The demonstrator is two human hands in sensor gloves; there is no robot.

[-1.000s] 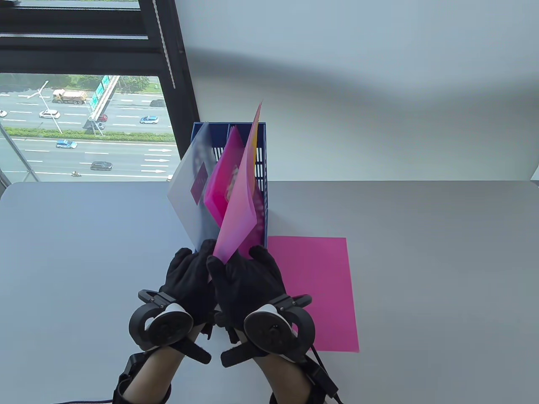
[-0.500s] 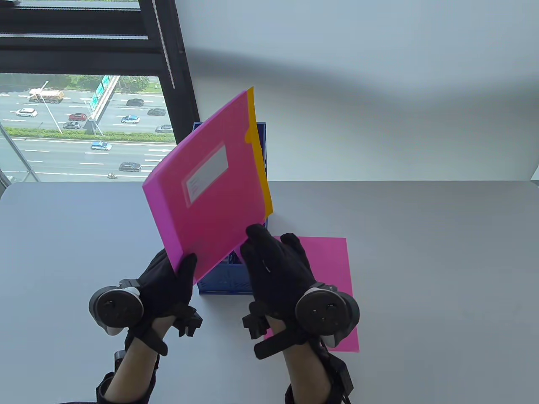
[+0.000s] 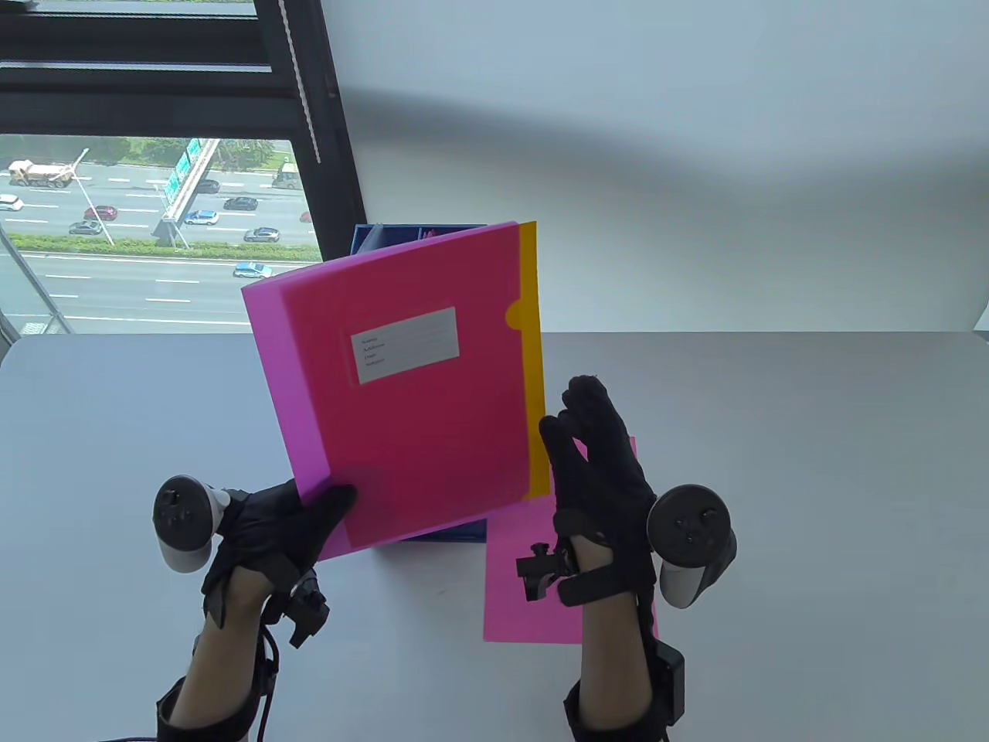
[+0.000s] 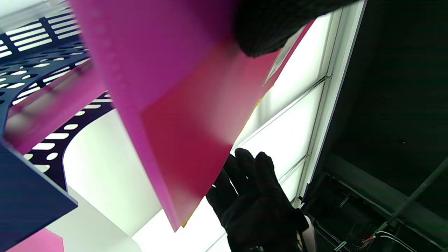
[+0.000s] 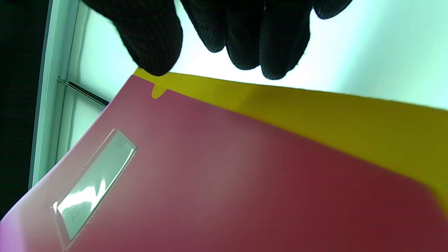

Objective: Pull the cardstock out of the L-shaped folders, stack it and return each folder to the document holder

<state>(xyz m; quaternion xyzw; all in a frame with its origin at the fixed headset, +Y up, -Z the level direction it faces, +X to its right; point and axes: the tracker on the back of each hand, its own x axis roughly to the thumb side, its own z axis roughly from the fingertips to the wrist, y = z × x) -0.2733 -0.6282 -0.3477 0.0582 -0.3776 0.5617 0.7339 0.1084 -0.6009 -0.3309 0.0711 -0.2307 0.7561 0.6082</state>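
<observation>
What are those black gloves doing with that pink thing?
A person is emptying folders. The left hand grips the bottom corner of a pink folder and holds it up above the blue document holder. A yellow sheet of cardstock sticks out along the folder's right side. The right hand is at that yellow edge with its fingers straight, not gripping it yet. A pink sheet already lies flat on the table.

Grey table [image 3: 773, 464], white wall [image 3: 695, 154], dark-framed window [image 3: 154, 209] overlooking highway.
</observation>
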